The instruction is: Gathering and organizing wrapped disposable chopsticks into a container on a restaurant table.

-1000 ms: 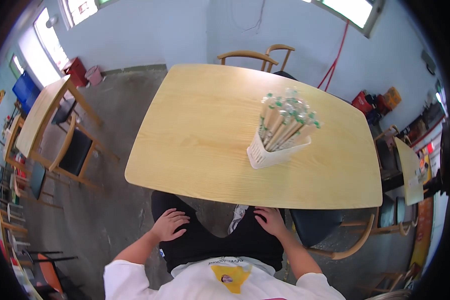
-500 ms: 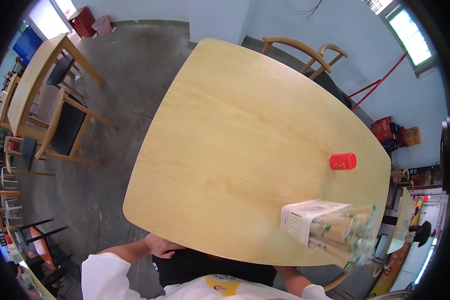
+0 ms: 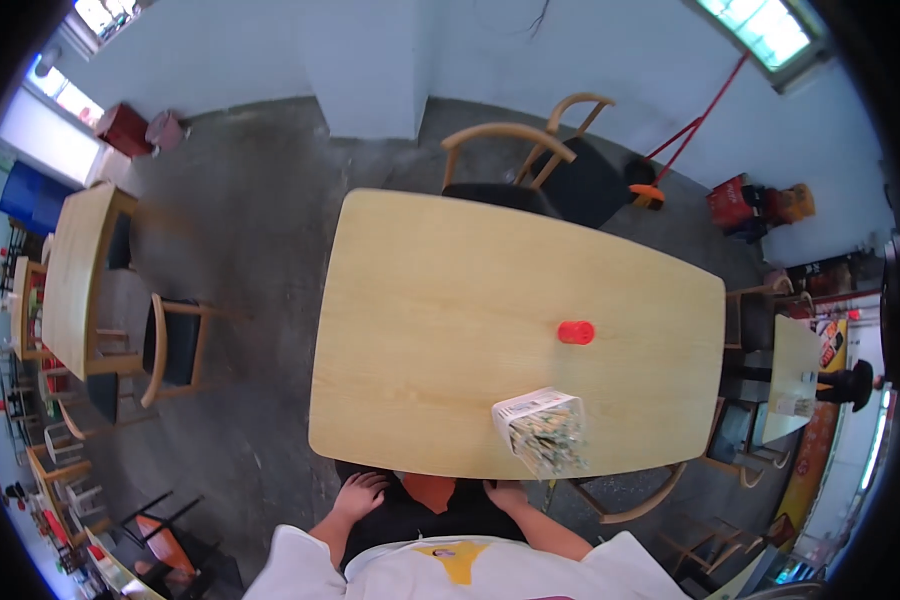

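Observation:
My left hand lies on my dark-clothed left thigh by the table's near edge, fingers spread, holding nothing. On the other thigh rests my right hand, close under the edge, and its fingers are too hidden to read. A white box stands on the wooden table at the near right, beyond my right hand. It is packed with paper-wrapped chopsticks with green print. Farther back is a small red cylinder-shaped container. Neither hand touches these things.
Wooden armchairs with dark seats stand at the table's far side. One more chair is tucked in at the near right. Another table with chairs is at the left. A person in dark clothes is far right.
My view has turned and levelled, so the table appears squarer and lower. Both hands now show on my thighs; the right one was hidden under the table edge before.

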Action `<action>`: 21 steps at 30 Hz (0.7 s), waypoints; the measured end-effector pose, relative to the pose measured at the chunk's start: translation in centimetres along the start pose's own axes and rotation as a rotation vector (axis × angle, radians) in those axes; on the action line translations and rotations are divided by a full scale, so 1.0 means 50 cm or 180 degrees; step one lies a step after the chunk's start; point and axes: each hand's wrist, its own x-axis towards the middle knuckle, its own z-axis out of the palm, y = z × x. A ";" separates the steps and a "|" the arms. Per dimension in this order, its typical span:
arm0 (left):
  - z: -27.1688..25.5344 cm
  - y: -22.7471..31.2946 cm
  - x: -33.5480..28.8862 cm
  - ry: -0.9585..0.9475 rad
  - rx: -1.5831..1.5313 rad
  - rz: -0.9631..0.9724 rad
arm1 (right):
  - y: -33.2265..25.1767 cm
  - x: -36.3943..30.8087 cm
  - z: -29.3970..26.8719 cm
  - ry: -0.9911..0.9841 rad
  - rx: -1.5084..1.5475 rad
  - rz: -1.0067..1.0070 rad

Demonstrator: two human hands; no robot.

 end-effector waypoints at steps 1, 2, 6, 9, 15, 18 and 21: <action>-0.012 0.000 -0.021 0.0038 0.0060 0.0088 | 0.002 -0.019 0.005 0.0104 0.0044 0.0005; -0.026 -0.015 -0.035 0.0371 -0.0142 -0.0476 | 0.022 -0.026 0.027 0.0102 0.0176 -0.0375; -0.043 -0.074 -0.105 0.0842 -0.1076 -0.2301 | 0.064 -0.062 0.014 0.0015 0.1000 -0.0443; 0.039 -0.197 -0.155 0.0173 -0.1276 -0.2158 | 0.124 -0.099 0.034 0.0406 0.0579 0.0197; -0.139 -0.408 -0.087 -0.0243 -0.1133 -0.1478 | -0.042 -0.340 0.205 0.0530 0.1394 0.1241; -0.221 -0.459 -0.087 -0.0113 -0.1620 -0.1409 | -0.105 -0.398 0.290 0.0617 0.1601 0.1606; -0.190 -0.599 -0.092 -0.0846 -0.1588 -0.1409 | -0.124 -0.465 0.370 0.0577 0.1889 0.2027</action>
